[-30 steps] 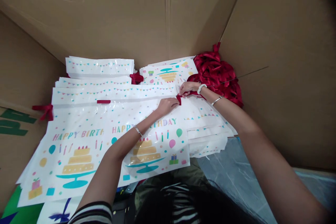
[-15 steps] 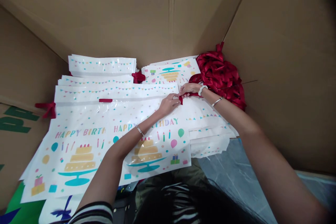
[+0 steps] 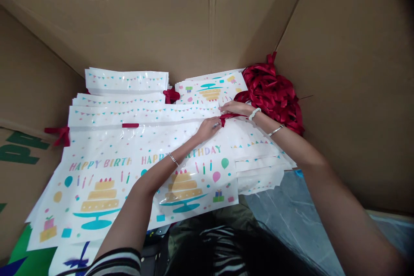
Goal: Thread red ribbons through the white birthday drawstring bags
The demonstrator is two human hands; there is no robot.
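White plastic bags printed with birthday cakes and lettering lie stacked before me, the top one (image 3: 181,138) spread flat. A dark red ribbon (image 3: 231,116) runs from its right edge toward a big tangled heap of red ribbons (image 3: 268,90). My left hand (image 3: 208,129) is closed at that edge, pinching the ribbon; its fingertips are partly hidden. Just above, my right hand (image 3: 238,107) lies with fingers stretched out over the bag's upper right corner, close to the ribbon. A red ribbon tail (image 3: 61,135) sticks out at the bag's left edge, and a short red strip (image 3: 130,125) shows mid-band.
Tall cardboard walls (image 3: 145,21) surround the work on the far side, left and right. More printed bags (image 3: 126,79) with a red ribbon bunch (image 3: 171,95) lie behind. A white item with a blue bow (image 3: 79,261) is at lower left. Grey marbled floor (image 3: 284,207) shows lower right.
My right hand has shifted slightly up from the ribbon, and its fingers have straightened. My left hand stays at the bag's edge, with its fingers drawn closer together.
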